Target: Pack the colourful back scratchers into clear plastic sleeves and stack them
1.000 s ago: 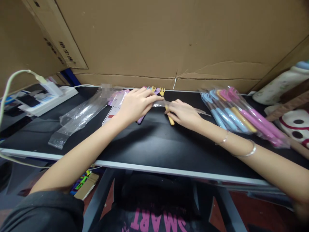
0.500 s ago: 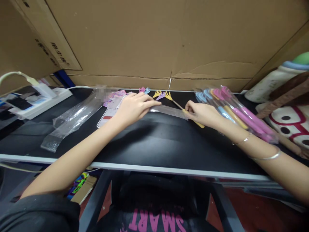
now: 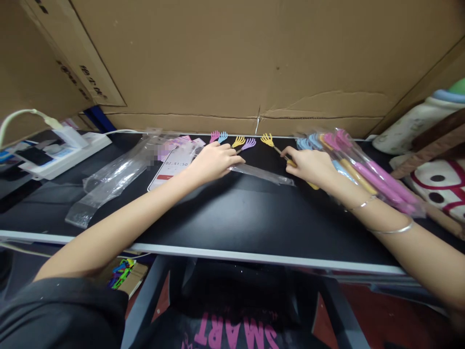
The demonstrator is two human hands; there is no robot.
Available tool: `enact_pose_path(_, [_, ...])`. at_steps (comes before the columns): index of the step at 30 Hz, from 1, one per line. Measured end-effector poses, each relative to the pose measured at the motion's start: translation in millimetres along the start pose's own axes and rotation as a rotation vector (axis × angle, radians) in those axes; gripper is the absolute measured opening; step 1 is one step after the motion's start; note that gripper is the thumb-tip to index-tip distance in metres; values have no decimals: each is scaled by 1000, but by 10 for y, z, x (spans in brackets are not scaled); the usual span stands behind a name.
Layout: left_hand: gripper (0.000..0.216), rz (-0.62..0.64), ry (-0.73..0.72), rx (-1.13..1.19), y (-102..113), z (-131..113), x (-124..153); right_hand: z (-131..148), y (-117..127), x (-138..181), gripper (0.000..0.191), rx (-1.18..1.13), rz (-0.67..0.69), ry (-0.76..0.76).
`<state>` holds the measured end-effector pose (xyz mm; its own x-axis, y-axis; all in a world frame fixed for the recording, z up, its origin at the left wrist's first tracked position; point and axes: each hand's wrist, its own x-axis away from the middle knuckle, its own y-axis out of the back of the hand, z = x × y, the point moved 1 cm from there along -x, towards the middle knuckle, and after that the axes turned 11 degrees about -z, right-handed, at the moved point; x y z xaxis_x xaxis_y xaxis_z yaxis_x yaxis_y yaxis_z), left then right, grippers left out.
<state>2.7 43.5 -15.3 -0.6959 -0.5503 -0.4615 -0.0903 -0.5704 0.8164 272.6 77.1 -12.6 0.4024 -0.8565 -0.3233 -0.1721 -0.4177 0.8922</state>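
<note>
My right hand (image 3: pixel 308 167) is closed round the shaft and handle of a yellow back scratcher (image 3: pixel 267 140), its claw pointing toward the cardboard. My left hand (image 3: pixel 214 162) is closed on a clear plastic sleeve (image 3: pixel 263 174), whose end trails rightward over the table. Past its fingers show the claws of several other back scratchers: a pink one (image 3: pixel 215 136), a blue one (image 3: pixel 223 137), a yellow one (image 3: pixel 239 141) and a purple one (image 3: pixel 249 144). Their handles are hidden, so I cannot tell whether the left hand grips them.
Wrapped back scratchers (image 3: pixel 378 179) lie right of my right hand. On the left are crumpled clear sleeves (image 3: pixel 109 174), a phone (image 3: pixel 169 169) showing a timer, and a power strip (image 3: pixel 72 154). Cardboard (image 3: pixel 232 63) walls the back; a bottle (image 3: pixel 403 123) leans at right.
The yellow back scratcher in my right hand has moved right, away from the other claws. My right hand has let go of the sleeve's end, which now lies loose. My left hand stays nearly in place.
</note>
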Motion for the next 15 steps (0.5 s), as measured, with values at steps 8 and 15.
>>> enact_pose_path(8, [36,92,30,-68,-309,57,-344,-50,8,49,38,-1,-88,-30])
enact_pose_path(15, [36,161,117,-118,-452,279,-349,-114,56,77,35,-33,-157,-59])
